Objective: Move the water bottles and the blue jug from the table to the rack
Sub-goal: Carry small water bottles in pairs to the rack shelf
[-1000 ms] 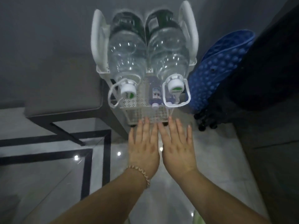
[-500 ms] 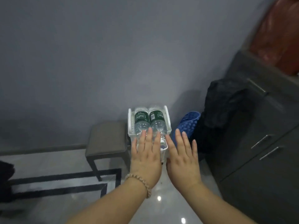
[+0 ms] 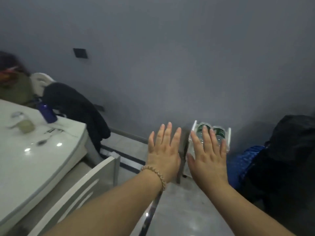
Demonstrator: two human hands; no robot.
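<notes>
Two large clear water bottles (image 3: 219, 132) with green labels lie side by side on top of the white rack (image 3: 229, 138) against the grey wall. The blue jug (image 3: 47, 113) stands at the far edge of the white table (image 3: 34, 160) on the left. My left hand (image 3: 163, 150) and my right hand (image 3: 207, 155) are held out flat in front of me, fingers spread, holding nothing. My right hand covers part of the rack and bottles in the view.
A glass jar (image 3: 23, 123) and a spoon (image 3: 41, 142) sit on the table. A white chair (image 3: 95, 174) stands beside it, a dark coat (image 3: 76, 109) hangs behind. A grey stool (image 3: 182, 150) is left of the rack, a blue mat (image 3: 245, 160) and black bag (image 3: 286, 150) to its right.
The view has pulled back from the rack and swung left, bringing the table and blue jug into sight. Both hands stay flat and empty in front of me.
</notes>
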